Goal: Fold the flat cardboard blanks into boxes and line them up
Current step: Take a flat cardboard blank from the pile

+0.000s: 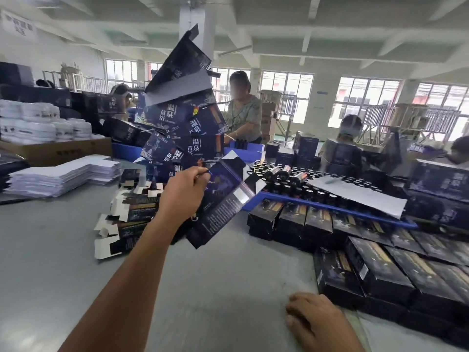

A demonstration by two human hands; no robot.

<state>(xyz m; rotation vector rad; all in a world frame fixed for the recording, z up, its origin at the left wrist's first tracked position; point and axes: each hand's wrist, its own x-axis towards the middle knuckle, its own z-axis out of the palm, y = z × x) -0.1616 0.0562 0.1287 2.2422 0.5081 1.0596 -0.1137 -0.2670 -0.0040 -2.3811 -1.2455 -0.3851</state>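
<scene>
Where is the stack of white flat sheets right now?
In the head view, the white sheet stack lies on the grey table, far left, before a brown carton.

Left arm outstretched, left hand point(183, 191) pinching with curled fingers; right hand point(313, 316) low, knuckles up.

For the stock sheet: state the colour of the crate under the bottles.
Blue crate, clearest in the head view, its only view.
</scene>
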